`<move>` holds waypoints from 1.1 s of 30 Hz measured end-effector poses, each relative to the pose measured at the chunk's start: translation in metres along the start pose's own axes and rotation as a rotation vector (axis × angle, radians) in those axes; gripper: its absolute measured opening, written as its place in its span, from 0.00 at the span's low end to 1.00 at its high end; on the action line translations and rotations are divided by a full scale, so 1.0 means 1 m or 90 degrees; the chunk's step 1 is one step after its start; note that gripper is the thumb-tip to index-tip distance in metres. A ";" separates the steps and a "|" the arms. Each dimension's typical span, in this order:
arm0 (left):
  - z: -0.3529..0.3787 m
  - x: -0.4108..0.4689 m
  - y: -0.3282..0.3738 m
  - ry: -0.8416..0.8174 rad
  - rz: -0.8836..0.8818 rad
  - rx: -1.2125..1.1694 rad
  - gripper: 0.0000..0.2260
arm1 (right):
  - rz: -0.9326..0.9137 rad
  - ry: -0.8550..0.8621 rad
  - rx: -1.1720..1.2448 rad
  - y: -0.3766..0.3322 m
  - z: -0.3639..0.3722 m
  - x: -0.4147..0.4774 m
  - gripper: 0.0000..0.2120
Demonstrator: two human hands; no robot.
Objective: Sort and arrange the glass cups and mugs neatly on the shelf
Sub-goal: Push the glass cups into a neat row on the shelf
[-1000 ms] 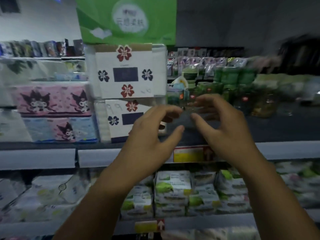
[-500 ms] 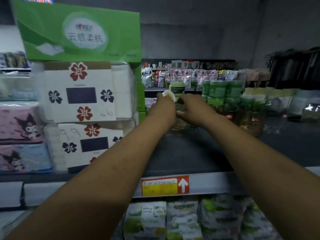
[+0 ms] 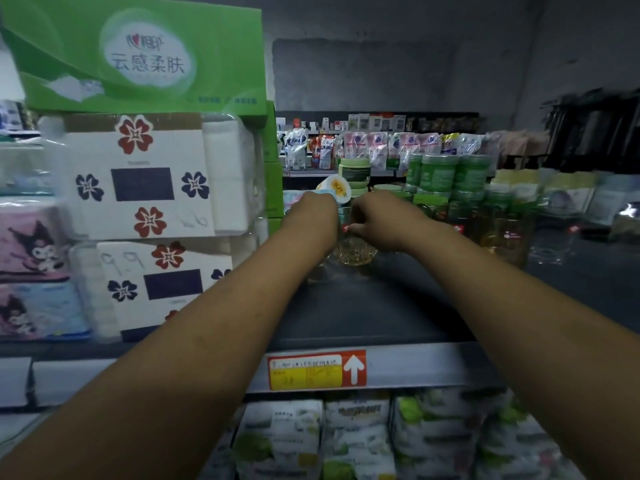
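Glass is hard and stiff, but it breaks if we drop it or knock it, so we should go slow. The glass cup sits on the dark shelf, right between our two hands. It is small and looks light, though its thick, bumpy bottom may add some weight. The smooth sides could slip. We think it is best to hold it round the middle, fingers on one side and thumb on the other, not by the thin rim.

Our right hand has its fingers bent down onto the top part of the cup and seems to pinch it. Our left hand is just beside the cup's other side. We see only its back, so we cannot tell if its fingers are bent or straight. More glass mugs stand close together to the right of our right hand, so we must not bump them.
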State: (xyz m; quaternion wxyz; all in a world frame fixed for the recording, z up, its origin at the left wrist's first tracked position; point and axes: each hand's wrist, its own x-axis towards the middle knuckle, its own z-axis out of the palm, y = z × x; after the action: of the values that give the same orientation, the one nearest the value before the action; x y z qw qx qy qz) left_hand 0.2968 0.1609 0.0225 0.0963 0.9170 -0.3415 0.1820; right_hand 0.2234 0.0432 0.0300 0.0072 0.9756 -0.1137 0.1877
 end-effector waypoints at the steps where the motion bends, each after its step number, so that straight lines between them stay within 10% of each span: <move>1: -0.003 -0.008 0.000 0.005 0.006 -0.002 0.13 | -0.002 0.002 -0.001 0.000 -0.004 -0.008 0.08; 12: -0.043 -0.105 -0.010 0.072 0.132 -0.128 0.09 | -0.054 0.078 0.076 -0.001 -0.035 -0.111 0.08; 19: -0.024 -0.147 -0.017 0.214 0.081 -0.273 0.28 | 0.125 0.314 0.422 0.026 -0.024 -0.146 0.08; 24: 0.000 -0.140 -0.011 0.101 -0.026 -0.473 0.44 | 0.303 0.107 0.794 0.032 -0.011 -0.150 0.11; 33: 0.011 -0.121 -0.017 0.002 -0.131 -0.667 0.40 | 0.309 -0.021 0.922 0.024 -0.015 -0.147 0.14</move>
State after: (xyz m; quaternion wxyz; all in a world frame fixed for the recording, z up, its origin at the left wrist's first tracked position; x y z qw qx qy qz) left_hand 0.2264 0.2418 -0.0367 0.5592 0.7745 -0.2947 -0.0222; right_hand 0.0802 0.0531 -0.0108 -0.6775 0.6871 -0.1735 0.1969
